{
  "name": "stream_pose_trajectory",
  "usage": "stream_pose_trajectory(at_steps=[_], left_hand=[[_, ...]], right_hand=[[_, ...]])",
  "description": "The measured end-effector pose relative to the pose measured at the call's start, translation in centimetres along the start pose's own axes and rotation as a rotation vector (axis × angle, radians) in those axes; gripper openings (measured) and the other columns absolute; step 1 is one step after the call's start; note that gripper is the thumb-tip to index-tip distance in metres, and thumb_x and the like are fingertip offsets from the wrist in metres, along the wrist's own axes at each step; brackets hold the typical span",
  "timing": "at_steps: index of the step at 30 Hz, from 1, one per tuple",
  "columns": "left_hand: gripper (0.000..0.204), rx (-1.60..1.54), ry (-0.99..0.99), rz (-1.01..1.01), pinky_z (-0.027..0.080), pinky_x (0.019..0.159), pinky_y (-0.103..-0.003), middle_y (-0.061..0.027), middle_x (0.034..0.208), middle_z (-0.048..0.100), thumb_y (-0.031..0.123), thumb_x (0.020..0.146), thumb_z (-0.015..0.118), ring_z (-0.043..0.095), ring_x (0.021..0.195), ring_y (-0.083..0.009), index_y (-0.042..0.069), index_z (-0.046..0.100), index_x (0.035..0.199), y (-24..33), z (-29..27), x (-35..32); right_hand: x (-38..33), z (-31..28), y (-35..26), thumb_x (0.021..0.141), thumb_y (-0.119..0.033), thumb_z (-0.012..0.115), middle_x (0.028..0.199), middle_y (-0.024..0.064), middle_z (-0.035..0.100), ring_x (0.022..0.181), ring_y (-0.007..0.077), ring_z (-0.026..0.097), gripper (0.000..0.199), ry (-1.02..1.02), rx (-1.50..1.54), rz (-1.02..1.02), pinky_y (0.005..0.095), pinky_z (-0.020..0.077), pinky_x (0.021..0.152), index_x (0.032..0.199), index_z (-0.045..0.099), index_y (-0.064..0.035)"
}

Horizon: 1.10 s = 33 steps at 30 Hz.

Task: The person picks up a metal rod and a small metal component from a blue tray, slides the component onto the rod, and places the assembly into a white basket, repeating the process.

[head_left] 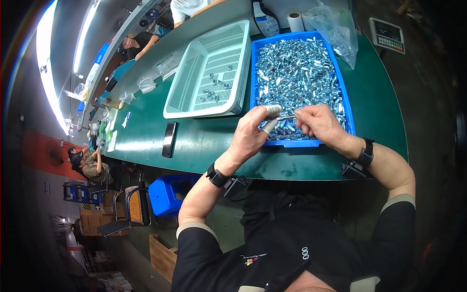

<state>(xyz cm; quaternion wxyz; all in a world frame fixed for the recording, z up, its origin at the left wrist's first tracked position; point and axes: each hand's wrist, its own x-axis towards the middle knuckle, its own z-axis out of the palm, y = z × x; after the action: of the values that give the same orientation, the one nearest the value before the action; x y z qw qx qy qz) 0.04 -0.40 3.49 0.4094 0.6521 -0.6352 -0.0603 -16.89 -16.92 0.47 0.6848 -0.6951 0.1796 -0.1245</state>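
A blue tray (349,114) on the green table holds a heap of small shiny metal pieces (296,73). Above its near edge, my left hand (247,132) is closed, with white coverings on the thumb and a finger. My right hand (323,125) is bare and pinched, close beside the left. A thin small metal piece (287,118) spans the gap between the fingertips of both hands. Its exact shape is too small to make out. Left of the tray, a pale green plastic basket (177,108) has several small metal pieces (214,87) scattered on its bottom.
A black phone (169,139) lies left on the table (214,141). Behind the tray stand a dark bottle (265,19), a white roll (295,22) and a clear plastic bag (335,34). A scale (386,35) is far right, a blue stool (168,194) lower left. Other people sit beyond.
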Motion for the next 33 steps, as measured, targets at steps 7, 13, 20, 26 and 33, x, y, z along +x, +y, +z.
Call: stream_pose_trajectory(at_steps=[7, 13, 20, 26, 33], left_hand=[[0.026, -0.045, -0.025, 0.013, 0.057, 0.084, -0.032, -0.0128, 0.105, 0.072, -0.004, 0.087, 0.074, 0.072, 0.094, -0.0203, -0.002, 0.067, 0.112, 0.6, 1.0, 0.0], [0.021, 0.03, 0.112, -0.055, 0.055, 0.086, -0.03, -0.0097, 0.103, 0.074, 0.0, 0.09, 0.073, 0.07, 0.095, -0.0165, 0.0, 0.069, 0.111, -0.4, -1.4, 0.5], [0.032, 0.663, 0.351, -0.008, 0.051, 0.091, -0.041, -0.014, 0.11, 0.067, 0.004, 0.085, 0.075, 0.063, 0.105, -0.033, 0.002, 0.066, 0.116, -2.4, -7.9, 3.3], [0.013, 0.692, -0.103, 0.142, 0.049, 0.084, -0.044, -0.0107, 0.094, 0.063, 0.008, 0.085, 0.071, 0.061, 0.094, -0.0312, 0.007, 0.067, 0.098, -3.6, -1.4, 4.1], [0.011, 0.635, -0.164, 0.1, 0.049, 0.081, -0.044, -0.0112, 0.088, 0.063, 0.006, 0.082, 0.071, 0.06, 0.09, -0.0329, 0.006, 0.063, 0.09, -4.4, -0.7, 3.4]], right_hand=[[-0.1, 0.1, 0.1, 0.107, -0.042, 0.055, 0.061, -0.0025, 0.059, 0.054, 0.0049, 0.051, 0.049, -0.03, 0.048, 0.012, 0.022, 0.0411, 0.051, 0.08, 0.069, -0.004], [0.0, 0.1, 0.2, 0.107, -0.038, 0.053, 0.066, -0.0022, 0.059, 0.059, 0.0044, 0.051, 0.044, 0.14, 0.132, -0.093, 0.0204, 0.0418, 0.055, 0.083, 0.067, -0.0042], [0.1, -0.1, 0.5, 0.108, -0.037, 0.052, 0.066, -0.003, 0.057, 0.059, 0.0039, 0.05, 0.044, 0.16, 0.224, -0.094, 0.0197, 0.0414, 0.055, 0.084, 0.067, -0.0039], [0.2, 0.1, 0.6, 0.108, -0.037, 0.053, 0.068, -0.0025, 0.058, 0.06, 0.0033, 0.05, 0.043, 0.144, 0.24, -0.075, 0.0195, 0.042, 0.055, 0.085, 0.067, -0.0034], [0.1, 0.2, 0.5, 0.107, -0.034, 0.056, 0.068, -0.0018, 0.06, 0.062, 0.0044, 0.052, 0.039, 0.14, 0.188, -0.092, 0.0204, 0.0435, 0.057, 0.087, 0.068, -0.0027]])
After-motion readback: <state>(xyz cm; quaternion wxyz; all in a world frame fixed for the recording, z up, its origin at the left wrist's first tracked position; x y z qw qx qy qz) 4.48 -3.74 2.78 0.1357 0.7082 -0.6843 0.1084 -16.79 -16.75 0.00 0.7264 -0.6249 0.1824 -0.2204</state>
